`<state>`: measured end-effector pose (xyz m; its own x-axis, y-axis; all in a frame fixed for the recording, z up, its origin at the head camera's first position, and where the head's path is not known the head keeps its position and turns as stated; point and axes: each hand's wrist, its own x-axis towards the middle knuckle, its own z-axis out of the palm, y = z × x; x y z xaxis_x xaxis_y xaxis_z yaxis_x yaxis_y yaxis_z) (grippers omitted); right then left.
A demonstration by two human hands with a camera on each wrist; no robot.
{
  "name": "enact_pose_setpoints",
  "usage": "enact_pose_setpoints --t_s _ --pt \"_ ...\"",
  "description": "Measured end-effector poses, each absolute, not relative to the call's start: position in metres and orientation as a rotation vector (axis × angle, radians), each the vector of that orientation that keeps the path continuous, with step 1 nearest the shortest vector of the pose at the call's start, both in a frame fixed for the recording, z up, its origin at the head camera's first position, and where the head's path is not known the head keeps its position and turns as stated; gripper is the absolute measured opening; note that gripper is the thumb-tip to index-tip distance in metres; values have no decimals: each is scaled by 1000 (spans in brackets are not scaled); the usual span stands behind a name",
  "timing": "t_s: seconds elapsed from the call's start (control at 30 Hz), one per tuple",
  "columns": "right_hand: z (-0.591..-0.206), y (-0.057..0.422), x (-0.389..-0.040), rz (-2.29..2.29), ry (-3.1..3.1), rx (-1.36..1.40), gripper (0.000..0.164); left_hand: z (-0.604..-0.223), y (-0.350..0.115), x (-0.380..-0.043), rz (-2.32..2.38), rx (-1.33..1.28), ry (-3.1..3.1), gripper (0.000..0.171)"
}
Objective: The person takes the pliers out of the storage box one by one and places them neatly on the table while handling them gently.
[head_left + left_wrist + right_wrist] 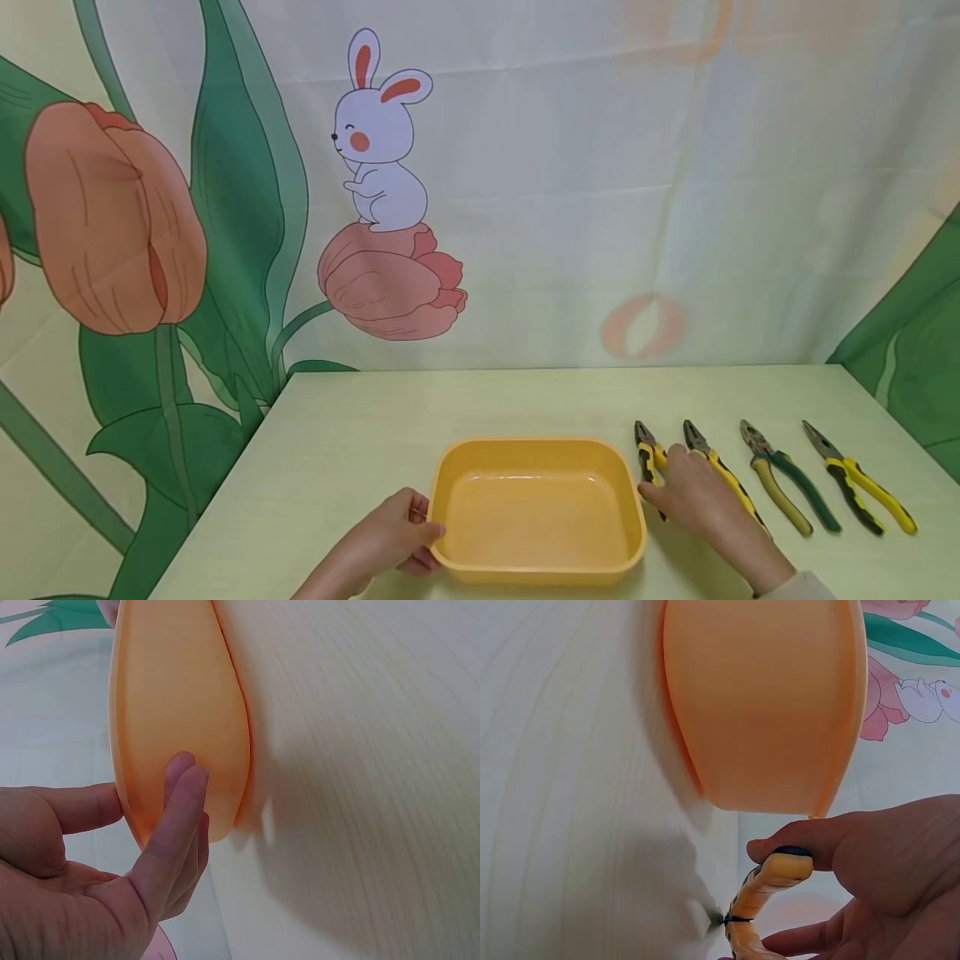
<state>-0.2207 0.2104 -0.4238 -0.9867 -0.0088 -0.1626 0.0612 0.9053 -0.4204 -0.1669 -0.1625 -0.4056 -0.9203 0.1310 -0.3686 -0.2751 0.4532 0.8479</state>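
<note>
A yellow-orange rectangular plastic tray (536,577) sits on the table. My left hand (393,533) holds its left end, thumb at the rim and fingers against the outer wall (184,690). To the right of the tray, my right hand (701,496) grips yellow-and-black combination pliers (643,437) by the handles (780,874), with the thumb on one handle and fingers at the other. Their head points away from me. Beneath and beside that hand lies a second pair of yellow-and-black pliers (723,471), partly covered by it.
Farther right on the table (360,425) lie pliers with green and dull yellow handles (783,475) and long-nose pliers with yellow-and-black handles (855,475). A printed cloth (540,167) with a rabbit and tulips hangs behind the table.
</note>
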Motion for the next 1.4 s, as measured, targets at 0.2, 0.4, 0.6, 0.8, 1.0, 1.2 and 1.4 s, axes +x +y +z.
enact_pose_setpoints --t_s 0.2,0.4,0.6,0.8,1.0,1.2,1.4 --pt "-426 210 -221 -637 2918 36 50 -406 -163 -167 1467 -115 2320 27" --pt "-427 209 -221 -621 2919 37 54 -406 -163 -167 1462 -109 2325 27" --pt "-429 207 -224 -609 2859 120 62 -406 -163 -167 1464 -104 2322 27" --pt "-431 206 -225 -617 2839 152 60 -405 -164 -167 1474 -89 2315 27" --pt "-435 207 -224 -613 2856 118 64 -406 -164 -166 1478 -91 2313 27" --pt "-439 206 -225 -620 2868 112 72 -405 -164 -166 1485 -89 2310 27" --pt "-440 205 -225 -641 2883 100 71 -405 -165 -165 1497 -70 2305 27"
